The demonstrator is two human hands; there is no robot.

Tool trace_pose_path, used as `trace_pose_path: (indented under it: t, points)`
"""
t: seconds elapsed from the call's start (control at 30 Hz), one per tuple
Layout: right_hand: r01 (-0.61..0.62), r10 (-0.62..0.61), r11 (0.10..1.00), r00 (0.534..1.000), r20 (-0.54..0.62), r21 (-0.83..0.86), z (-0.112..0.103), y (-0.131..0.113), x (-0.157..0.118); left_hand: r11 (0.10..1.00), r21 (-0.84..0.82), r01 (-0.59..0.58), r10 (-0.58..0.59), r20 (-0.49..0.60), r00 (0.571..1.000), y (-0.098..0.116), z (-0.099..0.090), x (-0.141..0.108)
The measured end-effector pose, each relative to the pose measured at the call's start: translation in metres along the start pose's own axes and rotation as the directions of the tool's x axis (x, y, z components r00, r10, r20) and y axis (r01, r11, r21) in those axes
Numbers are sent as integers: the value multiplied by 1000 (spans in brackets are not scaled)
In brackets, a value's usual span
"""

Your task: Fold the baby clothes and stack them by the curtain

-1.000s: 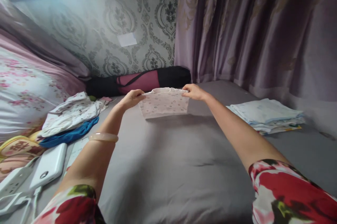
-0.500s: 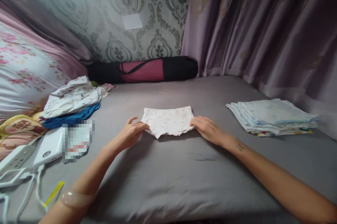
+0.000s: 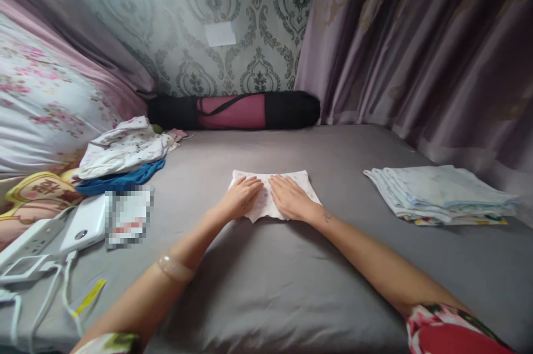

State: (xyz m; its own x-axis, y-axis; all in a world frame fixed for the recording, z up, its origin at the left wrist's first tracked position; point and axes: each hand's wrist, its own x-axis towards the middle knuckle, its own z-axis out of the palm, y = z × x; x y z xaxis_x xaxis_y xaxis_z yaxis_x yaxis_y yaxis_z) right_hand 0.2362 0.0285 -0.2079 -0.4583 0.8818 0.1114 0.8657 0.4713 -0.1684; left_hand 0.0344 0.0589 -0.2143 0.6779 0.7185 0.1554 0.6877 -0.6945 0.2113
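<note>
A small white printed garment, which looks like a pair of child's shorts (image 3: 263, 207), lies spread on the grey bed sheet (image 3: 266, 282). Flat on its left part rests my left hand (image 3: 244, 196), fingers stretched out toward the far edge. My right hand (image 3: 289, 196) presses on the right part in the same way, palm down and fingers extended. A narrow strip of the cloth shows between the two hands. Both hands cover much of the garment, and neither grips it.
To the right sits a stack of folded pale cloths (image 3: 441, 193). Crumpled clothes (image 3: 125, 148), a power bank (image 3: 85, 223), a power strip (image 3: 31, 243) and cables lie at the left. A black and maroon roll bag (image 3: 233, 111) lies along the wall.
Both hands have let go of the garment's side edges and moved inward onto its top, now lying flat. The view has shifted slightly to the left.
</note>
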Motion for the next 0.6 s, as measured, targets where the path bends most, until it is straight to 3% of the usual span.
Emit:
trace_pose_path:
  t: [0.17,0.33,0.6]
  points:
    - [-76,75,997,994,75,14,20,1,21,995,53,82,-85,42,996,-4,19,19]
    - [-96,94,995,994,61,33,26,14,25,979,97,179,-183,31,983,-11,29,22]
    - [-100,96,994,992,86,50,17,19,18,961,145,234,-243,48,969,-9,22,15]
